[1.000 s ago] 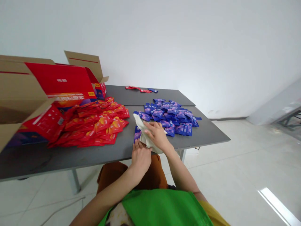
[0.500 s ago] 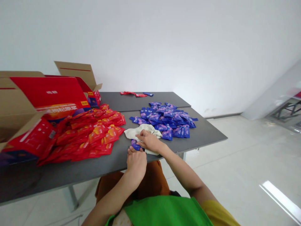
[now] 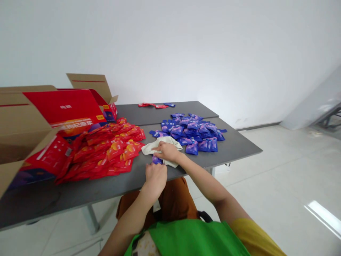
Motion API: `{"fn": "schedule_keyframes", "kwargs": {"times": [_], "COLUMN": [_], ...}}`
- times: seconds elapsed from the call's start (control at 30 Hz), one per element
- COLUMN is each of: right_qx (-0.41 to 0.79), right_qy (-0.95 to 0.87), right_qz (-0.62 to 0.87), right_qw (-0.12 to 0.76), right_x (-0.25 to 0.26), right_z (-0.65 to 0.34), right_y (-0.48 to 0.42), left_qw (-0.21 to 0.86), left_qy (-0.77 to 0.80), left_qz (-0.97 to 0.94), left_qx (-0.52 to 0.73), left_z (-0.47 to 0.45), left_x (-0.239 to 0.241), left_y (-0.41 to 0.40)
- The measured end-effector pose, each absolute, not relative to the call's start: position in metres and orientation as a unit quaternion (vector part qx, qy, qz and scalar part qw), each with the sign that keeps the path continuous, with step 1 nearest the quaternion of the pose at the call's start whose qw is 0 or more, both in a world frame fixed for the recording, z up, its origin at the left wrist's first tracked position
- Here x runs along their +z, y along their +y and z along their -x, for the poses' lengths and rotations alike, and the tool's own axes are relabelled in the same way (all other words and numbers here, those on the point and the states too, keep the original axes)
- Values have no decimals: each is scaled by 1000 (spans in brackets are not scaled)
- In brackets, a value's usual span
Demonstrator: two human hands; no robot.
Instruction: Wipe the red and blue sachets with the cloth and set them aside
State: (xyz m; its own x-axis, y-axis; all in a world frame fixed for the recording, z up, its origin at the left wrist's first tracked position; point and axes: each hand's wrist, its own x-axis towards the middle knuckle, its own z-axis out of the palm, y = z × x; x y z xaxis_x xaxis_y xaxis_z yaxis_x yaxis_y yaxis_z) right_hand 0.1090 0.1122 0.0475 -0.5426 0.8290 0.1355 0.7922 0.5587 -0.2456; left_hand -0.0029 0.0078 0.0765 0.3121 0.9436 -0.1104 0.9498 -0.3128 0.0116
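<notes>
A cream cloth bag lies on the grey table in front of me. My right hand rests on the bag with its fingers curled over the cloth. A few blue packets show at the bag's near edge. My left hand sits at the table's front edge just below those packets, fingers bent toward them. What its fingertips pinch is hidden. A pile of red packets lies to the left of the bag and a pile of blue packets to the right.
An open cardboard carton with red printed boxes inside stands at the table's left end. A few loose red and blue packets lie at the far edge. White tiled floor stretches to the right of the table.
The cloth bag went from held up and stretched to lying flat on the table. My right hand lowered onto it. My left hand stayed at the blue packets by the front edge.
</notes>
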Motion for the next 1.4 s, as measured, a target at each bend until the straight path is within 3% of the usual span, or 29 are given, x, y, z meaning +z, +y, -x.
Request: {"fn": "schedule_keyframes", "kwargs": {"times": [0.13,0.43,0.7,0.97,1.23,1.4], "right_qx": [120,102,119,82,112,92], "right_qy": [-919,-800,-897,-793,-871,-819], "right_qz": [363,576,415,594,468,555], "right_qw": [93,133,96,110,101,114], "right_x": [48,51,50,50,45,48], "right_z": [-127,-96,-119,-94,-118,-98], "right_y": [89,111,77,105,73,90], "left_qw": [49,18,19,13,16,38], "left_qy": [570,565,586,597,592,593], "left_qz": [-816,-825,-809,-802,-805,-804], "left_qx": [-78,-13,-25,-34,-28,-16], "left_z": [9,9,7,5,10,1], "left_x": [83,73,66,67,67,72], "left_y": [5,-1,-4,-7,-9,0]}}
